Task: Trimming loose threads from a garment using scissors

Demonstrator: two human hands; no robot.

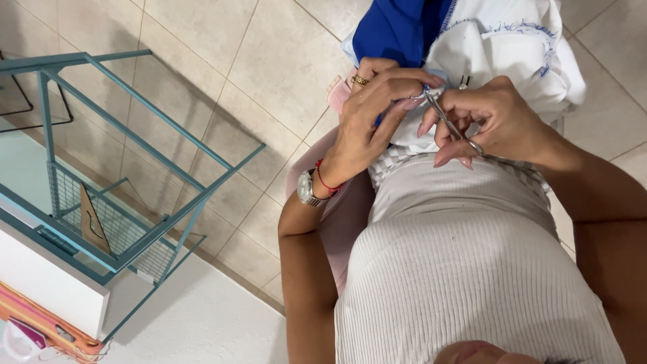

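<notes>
**Scissors at the stitched white cloth**

A teal metal rack (135, 195) stands at the left. The left hand (371, 118) pinches the white fabric (512, 61) with blue stitching in her lap; just right, the right hand (492, 125) grips small scissors (448, 121), tips touching the pinched edge.

We see a floor (202, 40) of large pale beige tiles with thin grout lines running slantwise across the view. On it at the left stands a teal metal frame (135, 135) with slim bars and a wire mesh basket (114, 226) low down, in which a flat brown cardboard piece (91, 219) leans. Beside the frame sits a white block-like surface (47, 283), with an orange and pink striped edge (40, 317) at the lower left corner.
</notes>
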